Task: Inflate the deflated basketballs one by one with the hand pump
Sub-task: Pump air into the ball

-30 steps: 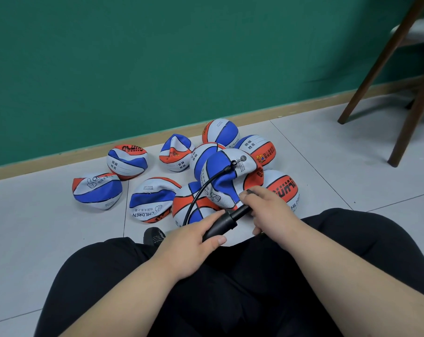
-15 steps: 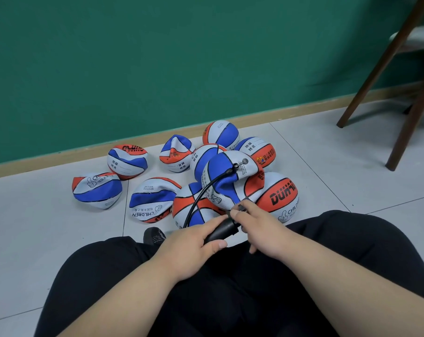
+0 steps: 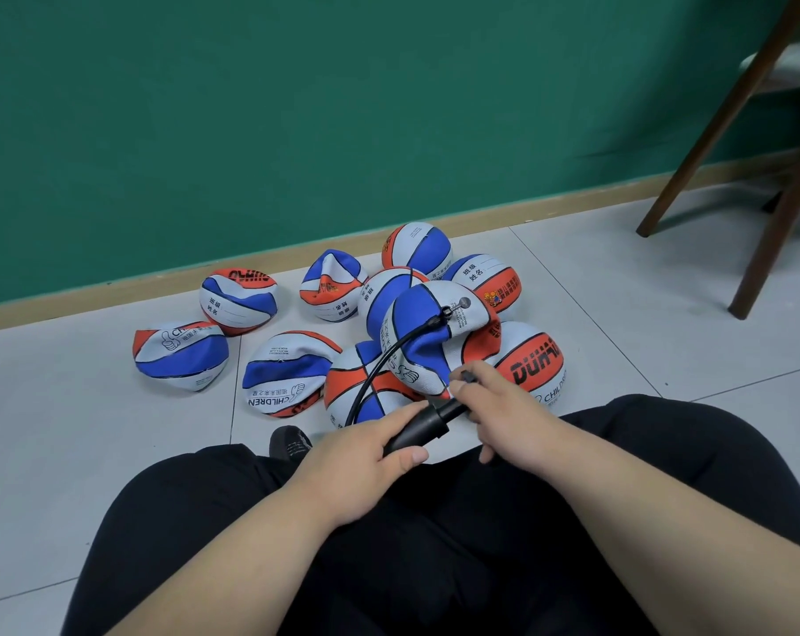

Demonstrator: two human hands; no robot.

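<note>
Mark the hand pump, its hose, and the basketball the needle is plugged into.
hand pump [image 3: 419, 428], head view, on the middle of its black barrel.
hose [image 3: 373, 371], head view, midway along the curved black tube.
basketball [image 3: 412, 309], head view, on its blue panel beside the needle.

Left hand [image 3: 361, 456], right hand [image 3: 503, 415]: fingers curled

The left hand [image 3: 361, 470] covers most of the pump [image 3: 419, 429] barrel, and the right hand [image 3: 503, 415] hides its handle (only a dark tip shows above it). The chair [image 3: 728, 130] is cut off by the top and right edges. A shoe [image 3: 290, 442] is mostly hidden behind the knee [image 3: 191, 511]. Small print on the basketballs [image 3: 292, 374] is too fine to read.
</note>
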